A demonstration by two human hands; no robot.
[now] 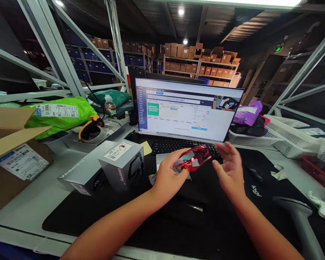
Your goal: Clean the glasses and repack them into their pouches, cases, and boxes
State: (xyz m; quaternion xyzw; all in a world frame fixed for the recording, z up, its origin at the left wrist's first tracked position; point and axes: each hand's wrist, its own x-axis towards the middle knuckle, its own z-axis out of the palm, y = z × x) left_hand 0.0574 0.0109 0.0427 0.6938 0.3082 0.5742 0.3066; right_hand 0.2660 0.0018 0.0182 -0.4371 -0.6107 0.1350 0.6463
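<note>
My left hand (169, 177) is closed around one end of a pair of red glossy sunglasses (197, 159), held up in front of the keyboard (168, 147). To their right, my right hand (229, 168) hovers with thumb and fingers apart, holding nothing. Partly hidden behind my left hand is a small pale box or card with some clear wrapping on the black desk mat (162, 224). A grey product box (123, 166) with a white label stands left of my left hand, beside a longer grey box (88, 168).
A monitor (178, 112) stands behind the keyboard. At left are an open cardboard box (21, 169), a green parcel (59, 115) and orange-framed goggles (91, 129). At right are a mouse (254, 174), a barcode scanner (300, 216), white baskets (289, 139) and a purple parcel (247, 112).
</note>
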